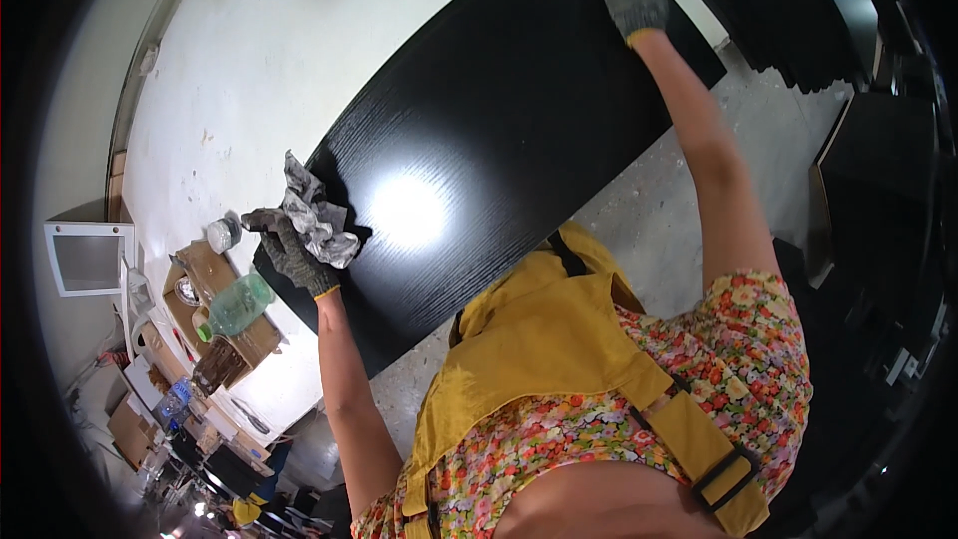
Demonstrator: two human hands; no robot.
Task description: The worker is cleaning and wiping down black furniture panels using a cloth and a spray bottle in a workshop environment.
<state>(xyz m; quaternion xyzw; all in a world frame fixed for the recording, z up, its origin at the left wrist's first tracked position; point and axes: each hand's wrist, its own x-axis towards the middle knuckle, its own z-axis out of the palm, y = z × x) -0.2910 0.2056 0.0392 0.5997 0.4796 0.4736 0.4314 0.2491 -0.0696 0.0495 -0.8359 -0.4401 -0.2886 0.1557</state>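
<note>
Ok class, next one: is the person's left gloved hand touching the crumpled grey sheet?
Touching. The head view shows the crumpled grey sheet directly against the gloved left hand, their edges meeting with no gap between them.

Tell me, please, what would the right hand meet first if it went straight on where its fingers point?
The way looks free: ahead of the right hand lies only black board, then the picture's edge. Whether it touches the board is unclear.

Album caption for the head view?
Gray-gloved left hand with crumpled gray sheet and right hand over a glossy black panel.
</note>
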